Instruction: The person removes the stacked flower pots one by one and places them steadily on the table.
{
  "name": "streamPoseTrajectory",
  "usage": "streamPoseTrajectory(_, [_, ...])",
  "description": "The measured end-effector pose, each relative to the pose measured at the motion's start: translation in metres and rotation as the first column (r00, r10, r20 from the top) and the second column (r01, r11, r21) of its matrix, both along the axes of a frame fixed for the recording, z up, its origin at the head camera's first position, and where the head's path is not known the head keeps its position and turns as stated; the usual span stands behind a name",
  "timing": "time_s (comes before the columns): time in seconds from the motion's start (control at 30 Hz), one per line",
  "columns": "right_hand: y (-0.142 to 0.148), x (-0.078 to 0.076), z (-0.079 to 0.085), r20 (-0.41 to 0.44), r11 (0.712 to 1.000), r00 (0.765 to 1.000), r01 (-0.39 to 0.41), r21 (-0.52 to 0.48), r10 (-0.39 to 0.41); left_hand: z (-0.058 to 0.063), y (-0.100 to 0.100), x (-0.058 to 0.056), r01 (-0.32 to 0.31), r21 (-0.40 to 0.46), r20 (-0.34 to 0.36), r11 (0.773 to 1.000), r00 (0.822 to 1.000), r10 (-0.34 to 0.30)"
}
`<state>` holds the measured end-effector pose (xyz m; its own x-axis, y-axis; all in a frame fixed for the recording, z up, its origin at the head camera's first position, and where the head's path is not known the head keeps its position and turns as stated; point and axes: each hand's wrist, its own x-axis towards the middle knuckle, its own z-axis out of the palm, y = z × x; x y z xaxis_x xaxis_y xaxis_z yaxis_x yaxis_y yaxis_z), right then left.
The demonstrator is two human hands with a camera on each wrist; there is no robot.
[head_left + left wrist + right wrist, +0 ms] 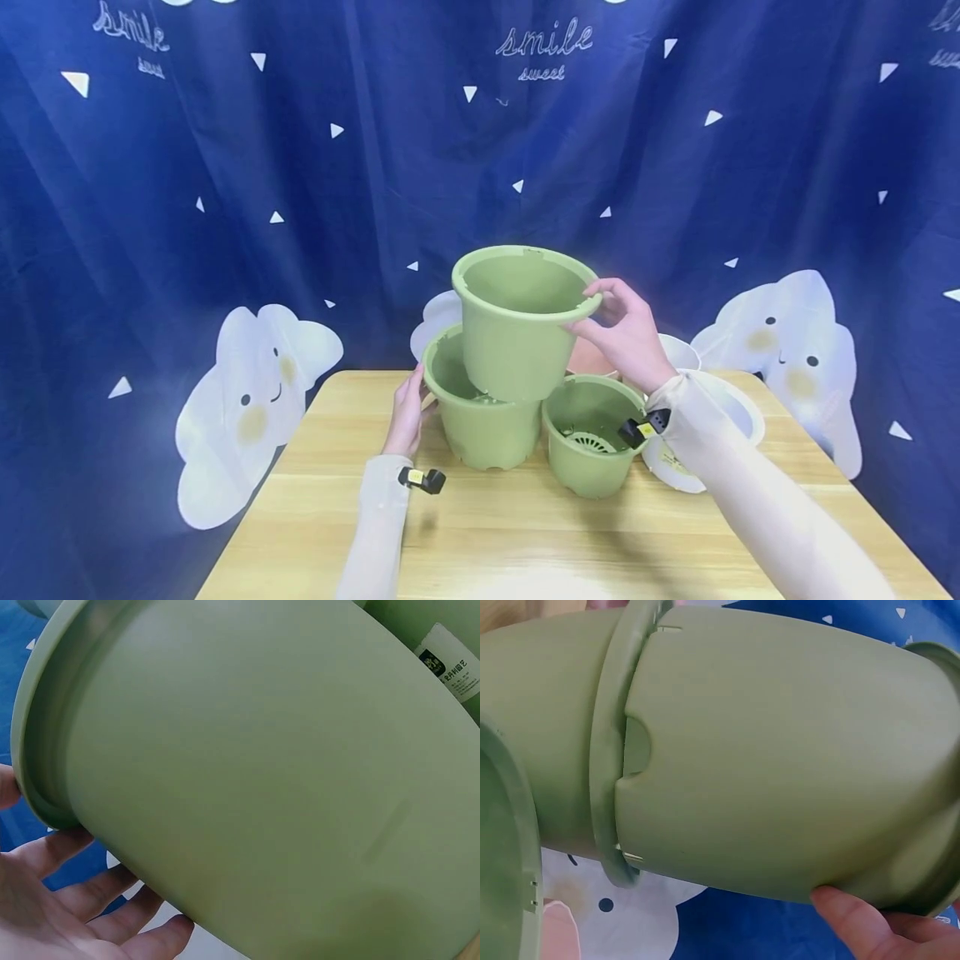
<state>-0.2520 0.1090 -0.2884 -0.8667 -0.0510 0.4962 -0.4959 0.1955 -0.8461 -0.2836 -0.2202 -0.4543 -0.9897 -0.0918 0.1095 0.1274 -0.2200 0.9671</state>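
Observation:
My right hand [626,333] pinches the rim of a green plastic flowerpot [517,350], held upright over another pot. In the right wrist view, its thumb [847,915] presses on the wall below the rim. The raised pot's base sits partly inside the mouth of a second green flowerpot [487,437], which stands on the table. Against that lower pot's left side, my left hand [406,417] rests with its fingers extended along the wall just under the rim. In the left wrist view, the fingers [112,900] touch the pot from outside.
Right of the lower pot stands a smaller green flowerpot [592,471] with a slotted bottom. Behind it are a pink pot [590,358] and white pots [742,404], partly hidden by my right arm. All are on a wooden table [315,508] before a blue curtain [405,125].

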Motion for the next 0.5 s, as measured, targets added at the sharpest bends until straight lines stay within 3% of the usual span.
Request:
streamPoseTrajectory(0.3, [0.014, 0.012, 0.003, 0.001, 0.996, 0.998, 0.063, 0.057, -0.063, 0.000, -0.003, -0.002, 0.019, -0.019, 0.000, 1.000, 1.000, -0.019])
streamPoseTrajectory(0.5, [0.026, 0.016, 0.001, 0.009, 0.993, 0.996, 0.091, 0.077, -0.092, 0.000, -0.005, -0.001, 0.081, -0.079, -0.026, 0.994, 0.996, -0.083])
